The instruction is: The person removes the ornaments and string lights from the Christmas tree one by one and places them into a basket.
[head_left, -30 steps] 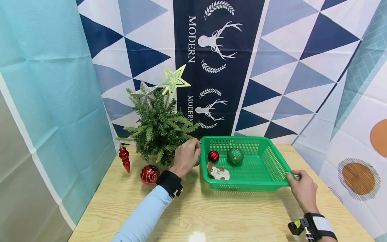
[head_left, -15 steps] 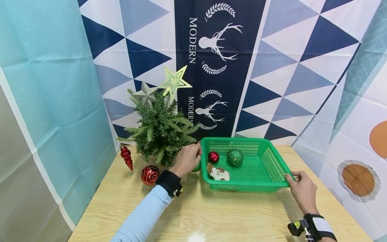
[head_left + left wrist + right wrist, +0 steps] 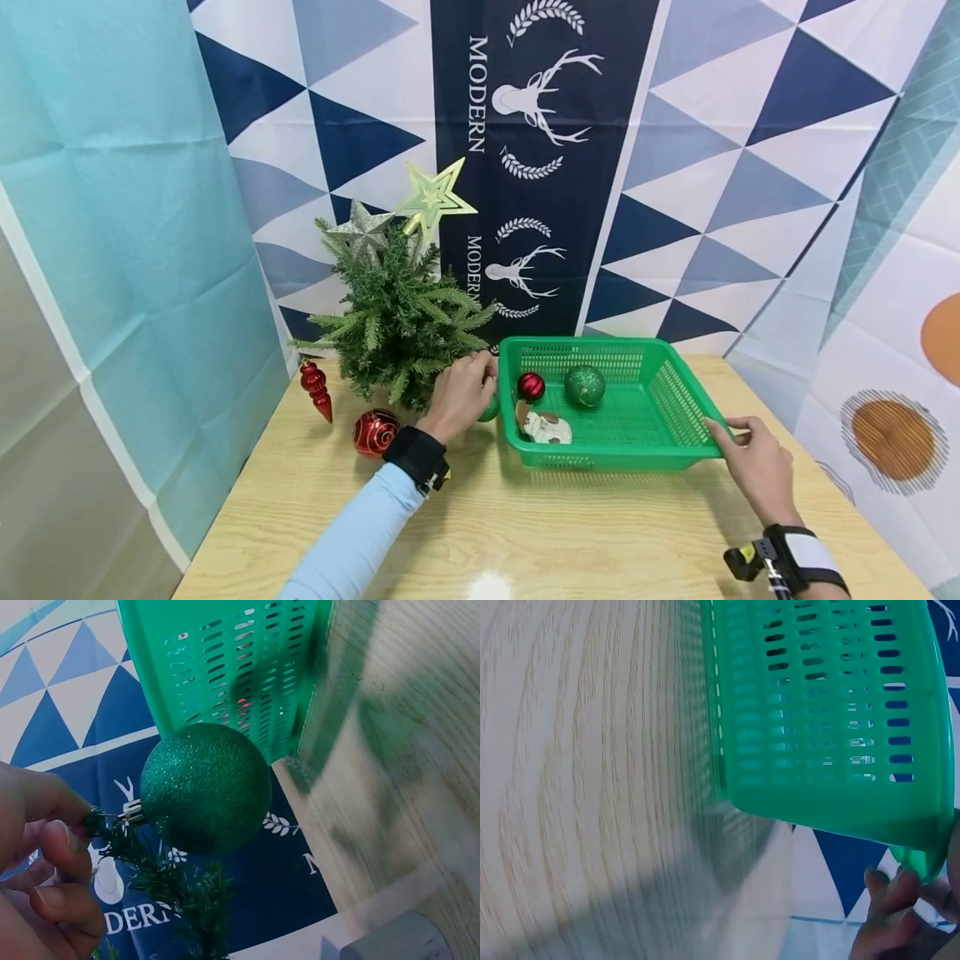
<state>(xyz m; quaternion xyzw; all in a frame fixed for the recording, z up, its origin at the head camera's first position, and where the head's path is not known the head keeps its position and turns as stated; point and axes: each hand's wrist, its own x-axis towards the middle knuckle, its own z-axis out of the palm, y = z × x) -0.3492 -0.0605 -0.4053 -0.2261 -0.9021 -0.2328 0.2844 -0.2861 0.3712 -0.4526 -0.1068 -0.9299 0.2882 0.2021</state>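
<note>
My left hand [image 3: 459, 393] is at the right side of a small artificial Christmas tree [image 3: 397, 325]. In the left wrist view, its fingers [image 3: 56, 802] pinch the tip of a branch [image 3: 161, 874], right at the metal cap of a glittery green bauble [image 3: 206, 789]. That bauble hangs beside the wall of a green plastic basket [image 3: 615, 460]. My right hand [image 3: 761, 467] grips the basket's near right corner, thumb over the rim. Inside the basket lie a red bauble [image 3: 531, 386], another green bauble [image 3: 585, 387] and a white and brown figure ornament [image 3: 547, 428].
A red drop ornament [image 3: 316, 390] and a red swirled bauble [image 3: 376, 433] hang low on the tree's left. A silver star [image 3: 362, 227] and a gold star [image 3: 433, 198] top it. Patterned cloth [image 3: 675, 167] backs the wooden table [image 3: 570, 533].
My left hand stays at the branch with only small shifts, and more of the green bauble shows below it. The red drop ornament has swung slightly right. My right hand keeps hold of the basket.
</note>
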